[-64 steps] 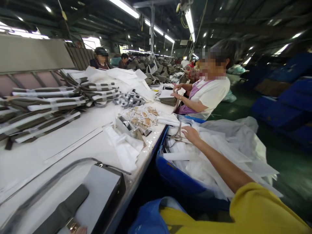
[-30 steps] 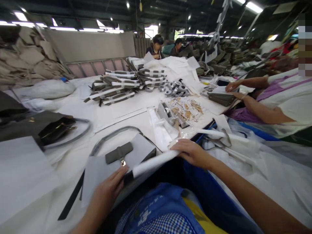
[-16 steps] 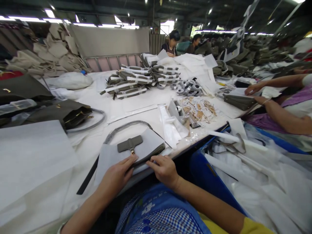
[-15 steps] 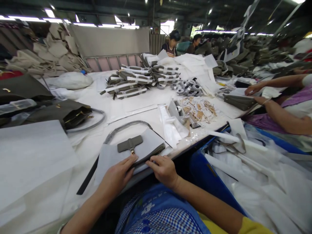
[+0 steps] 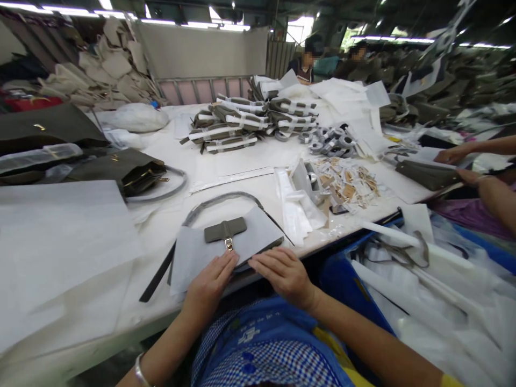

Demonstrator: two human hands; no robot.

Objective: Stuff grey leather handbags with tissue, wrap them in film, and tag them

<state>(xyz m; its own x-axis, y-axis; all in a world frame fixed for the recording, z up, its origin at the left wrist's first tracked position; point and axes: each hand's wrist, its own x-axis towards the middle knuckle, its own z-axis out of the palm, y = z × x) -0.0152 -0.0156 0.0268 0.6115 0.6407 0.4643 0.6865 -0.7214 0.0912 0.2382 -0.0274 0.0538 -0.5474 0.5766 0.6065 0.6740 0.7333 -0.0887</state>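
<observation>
An olive handbag (image 5: 264, 247) lies at the table's front edge, mostly covered by a sheet of white paper (image 5: 191, 255). Its olive tab (image 5: 226, 230) with a gold clasp (image 5: 229, 244) rests on top of the paper. A grey wrapped handle (image 5: 217, 196) arches away behind it, and a dark strap (image 5: 159, 274) sticks out at the left. My left hand (image 5: 212, 279) presses its straight fingers on the near edge, just below the clasp. On the same edge, farther right, my right hand (image 5: 286, 274) lies with fingers stretched out. Neither hand is closed around anything.
Olive bags (image 5: 137, 169) and a large white sheet (image 5: 64, 236) lie left. Wrapped strap bundles (image 5: 242, 121), tape rolls (image 5: 330, 141) and small scraps (image 5: 350, 183) sit farther back. A blue bin (image 5: 342, 279) of plastic stands right, near a co-worker's arms (image 5: 492, 196).
My fingers have gone from gripping the bag's near edge to lying flat on it. That edge now sits lower and flatter under the paper. The view has shifted left.
</observation>
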